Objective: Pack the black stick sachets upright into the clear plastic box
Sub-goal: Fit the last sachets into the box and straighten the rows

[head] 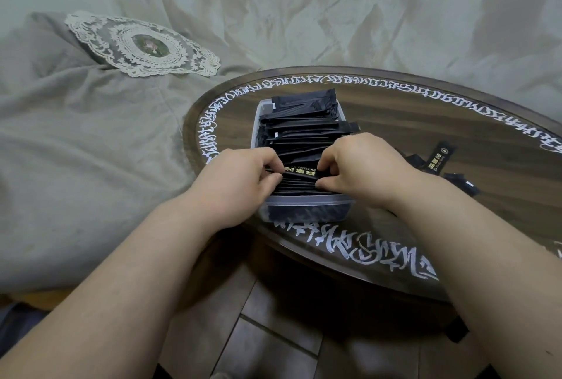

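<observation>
Between my hands, one gold-printed sachet [299, 172] sits in the near rows of the clear plastic box [304, 207]; left hand [240, 179] and right hand [362, 165] pinch its ends. Risk: forcing it buckles neighbours. Loose sachets [439, 159] lie right of my right hand.

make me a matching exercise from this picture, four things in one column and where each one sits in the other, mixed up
Things:
1. clear plastic box
2. lace doily
3. loose sachet with gold print
4. sachet marked COFFEE

Places:
A. lying on the grey fabric, left of the table
B. pinched between the left hand and the right hand
C. standing on the table, full of black sachets
D. lying on the table, right of the box

Pairs: 1-C, 2-A, 3-D, 4-B
</observation>
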Tool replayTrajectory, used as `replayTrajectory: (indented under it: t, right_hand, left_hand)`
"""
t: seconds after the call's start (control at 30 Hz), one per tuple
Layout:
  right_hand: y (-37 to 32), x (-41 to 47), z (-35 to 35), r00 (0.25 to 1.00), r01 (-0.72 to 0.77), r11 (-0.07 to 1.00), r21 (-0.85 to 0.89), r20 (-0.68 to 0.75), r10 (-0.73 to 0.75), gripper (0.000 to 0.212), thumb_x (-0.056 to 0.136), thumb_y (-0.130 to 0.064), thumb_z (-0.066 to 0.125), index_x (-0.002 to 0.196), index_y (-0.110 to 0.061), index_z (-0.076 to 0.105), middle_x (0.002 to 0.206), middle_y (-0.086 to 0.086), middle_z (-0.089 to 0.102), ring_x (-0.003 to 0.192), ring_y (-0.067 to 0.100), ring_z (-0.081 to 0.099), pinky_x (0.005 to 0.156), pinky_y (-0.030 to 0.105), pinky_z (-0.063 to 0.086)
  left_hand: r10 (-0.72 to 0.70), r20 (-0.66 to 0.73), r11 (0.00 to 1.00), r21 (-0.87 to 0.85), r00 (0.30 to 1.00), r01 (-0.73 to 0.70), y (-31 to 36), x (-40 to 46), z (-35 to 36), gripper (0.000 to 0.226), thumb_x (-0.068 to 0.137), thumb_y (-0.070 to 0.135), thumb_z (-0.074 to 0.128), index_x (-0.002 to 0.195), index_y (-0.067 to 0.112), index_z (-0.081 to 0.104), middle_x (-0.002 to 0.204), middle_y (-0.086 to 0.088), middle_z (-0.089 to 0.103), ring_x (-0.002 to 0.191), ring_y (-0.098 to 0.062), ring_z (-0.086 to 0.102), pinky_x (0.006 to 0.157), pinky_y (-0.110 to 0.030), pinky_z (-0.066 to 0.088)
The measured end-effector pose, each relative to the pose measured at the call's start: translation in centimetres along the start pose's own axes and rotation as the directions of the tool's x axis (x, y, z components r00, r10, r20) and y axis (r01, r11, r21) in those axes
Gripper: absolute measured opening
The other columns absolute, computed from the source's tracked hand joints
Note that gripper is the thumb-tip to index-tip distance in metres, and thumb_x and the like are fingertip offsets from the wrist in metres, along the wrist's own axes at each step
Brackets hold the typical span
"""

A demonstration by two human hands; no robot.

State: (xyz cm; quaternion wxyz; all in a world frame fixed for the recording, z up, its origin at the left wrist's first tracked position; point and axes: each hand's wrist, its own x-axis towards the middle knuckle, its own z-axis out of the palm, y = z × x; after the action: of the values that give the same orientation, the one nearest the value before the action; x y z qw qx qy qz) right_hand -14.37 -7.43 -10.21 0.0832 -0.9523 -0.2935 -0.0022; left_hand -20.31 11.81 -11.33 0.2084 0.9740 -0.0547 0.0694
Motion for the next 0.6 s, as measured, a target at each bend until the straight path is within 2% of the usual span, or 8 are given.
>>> replayTrajectory:
  t: [0.2, 0.33, 0.5, 0.6]
  right_hand:
    - [0.35, -0.24, -0.22, 0.999, 0.031, 1.0, -0.003, -0.007, -0.031, 0.027, 0.086, -0.035, 0.065, 0.11, -0.024, 0.067, 0.103, -0.004, 0.068, 0.098, 0.02, 0.06, 0.084, 0.037, 0.051]
    - [0.67, -0.59, 0.22, 0.998, 0.052, 0.999, -0.001, -0.036, -0.052, 0.025, 0.09, -0.03, 0.059, 0.113, -0.027, 0.066, 0.105, -0.005, 0.069, 0.101, 0.018, 0.06, 0.085, 0.037, 0.051]
    - [0.7, -0.46, 0.19, 0.998, 0.054, 0.998, 0.024, -0.023, -0.053, 0.034, 0.086, -0.036, 0.065, 0.118, -0.027, 0.063, 0.108, -0.008, 0.067, 0.101, 0.015, 0.06, 0.086, 0.034, 0.05]
    - [0.63, -0.35, 0.12, 0.999, 0.044, 0.999, 0.018, -0.023, -0.043, 0.03, 0.087, -0.033, 0.064, 0.116, -0.027, 0.064, 0.106, -0.007, 0.067, 0.101, 0.017, 0.06, 0.085, 0.036, 0.051]
  left_hand:
    - [0.008, 0.007, 1.0, -0.008, 1.0, -0.008, -0.29, 0.17, 0.02, 0.004, 0.089, 0.029, 0.063, 0.088, 0.031, 0.066, 0.063, 0.014, 0.06, 0.066, 0.0, 0.056, 0.07, -0.026, 0.046]
    - [0.013, 0.02, 1.0, -0.017, 1.0, -0.012, -0.21, 0.33, 0.04, 0.001, 0.086, 0.03, 0.066, 0.086, 0.03, 0.066, 0.064, 0.012, 0.063, 0.066, -0.002, 0.057, 0.07, -0.026, 0.047]
    - [0.007, 0.025, 0.999, -0.037, 1.0, -0.006, -0.06, 0.43, -0.12, 0.004, 0.083, 0.031, 0.07, 0.085, 0.03, 0.066, 0.066, 0.014, 0.063, 0.068, 0.002, 0.057, 0.069, -0.019, 0.043]
    - [-0.005, 0.047, 1.0, -0.029, 0.999, 0.007, 0.11, 0.64, -0.3, 0.008, 0.081, 0.031, 0.073, 0.084, 0.03, 0.066, 0.066, 0.017, 0.064, 0.068, 0.008, 0.056, 0.065, -0.009, 0.038]
